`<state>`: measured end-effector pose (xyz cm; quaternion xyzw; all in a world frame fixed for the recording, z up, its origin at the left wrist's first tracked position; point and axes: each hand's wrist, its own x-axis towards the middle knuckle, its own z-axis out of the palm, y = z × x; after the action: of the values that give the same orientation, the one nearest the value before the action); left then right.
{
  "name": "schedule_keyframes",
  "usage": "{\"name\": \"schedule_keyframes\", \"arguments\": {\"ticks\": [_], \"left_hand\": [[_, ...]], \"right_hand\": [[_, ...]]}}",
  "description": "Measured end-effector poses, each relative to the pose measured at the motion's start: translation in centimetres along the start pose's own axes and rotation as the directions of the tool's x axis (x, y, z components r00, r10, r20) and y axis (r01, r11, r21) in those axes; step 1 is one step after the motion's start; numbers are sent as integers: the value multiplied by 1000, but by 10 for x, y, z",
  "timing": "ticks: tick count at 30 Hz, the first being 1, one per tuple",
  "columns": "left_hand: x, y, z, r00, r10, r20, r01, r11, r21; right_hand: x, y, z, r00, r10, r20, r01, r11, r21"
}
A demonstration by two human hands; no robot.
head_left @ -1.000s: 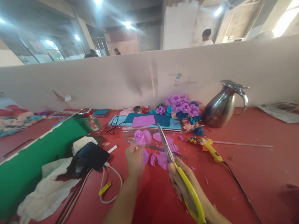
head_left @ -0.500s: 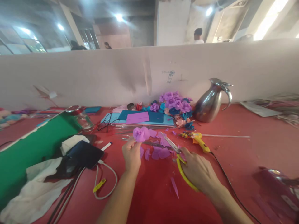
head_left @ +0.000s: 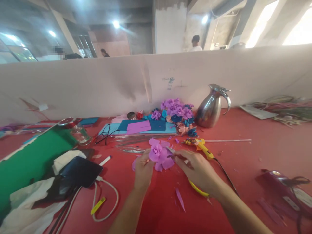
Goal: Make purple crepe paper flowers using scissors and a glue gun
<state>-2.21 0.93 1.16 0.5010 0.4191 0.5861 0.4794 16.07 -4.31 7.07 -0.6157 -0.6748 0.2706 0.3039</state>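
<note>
A purple paper flower (head_left: 158, 152) is pinched in my left hand (head_left: 143, 167), its layered petals facing me. My right hand (head_left: 198, 169) is closed on a pair of scissors (head_left: 198, 189). Their yellow handle shows below the palm, and the blade tips point left at the flower's right edge. Whether the blades touch the petals, I cannot tell. Loose purple petals lie under and behind the flower, partly hidden by it and my hands. A narrow purple paper scrap (head_left: 180, 200) rests on the red table (head_left: 161, 208) nearer to me.
Behind are paper sheets (head_left: 138, 126), glasses (head_left: 106, 135) and finished paper flowers (head_left: 176, 110). A steel jug (head_left: 209, 107) and yellow glue gun (head_left: 204, 149) stand and lie to the right. Left are a glass jar (head_left: 79, 132), a phone (head_left: 81, 171) and a white cable (head_left: 114, 201).
My left hand has brought the flower right and slightly down, and turned it more towards me. The scissors' tips now meet the flower's edge in view. The whole view has shifted a little.
</note>
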Motion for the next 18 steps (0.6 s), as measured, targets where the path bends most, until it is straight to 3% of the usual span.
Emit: {"name": "schedule_keyframes", "arguments": {"ticks": [2, 5, 7, 12, 18], "left_hand": [[0, 0, 1, 998, -13, 62, 12, 1000, 11], [1, 3, 2, 993, -19, 118, 9, 996, 84], [3, 5, 2, 989, 7, 149, -28, 990, 138], [3, 7, 6, 979, 79, 187, -116, 974, 197], [-2, 11, 10, 996, 38, 82, -55, 973, 223]], "right_hand": [[9, -11, 6, 993, -75, 91, 24, 882, 471], [16, -17, 20, 980, -46, 191, -122, 621, 775], [16, -14, 28, 979, -3, 203, -170, 536, 827], [14, -2, 35, 981, 64, 184, -193, 450, 872], [15, -3, 34, 975, 82, 205, -220, 425, 878]]}}
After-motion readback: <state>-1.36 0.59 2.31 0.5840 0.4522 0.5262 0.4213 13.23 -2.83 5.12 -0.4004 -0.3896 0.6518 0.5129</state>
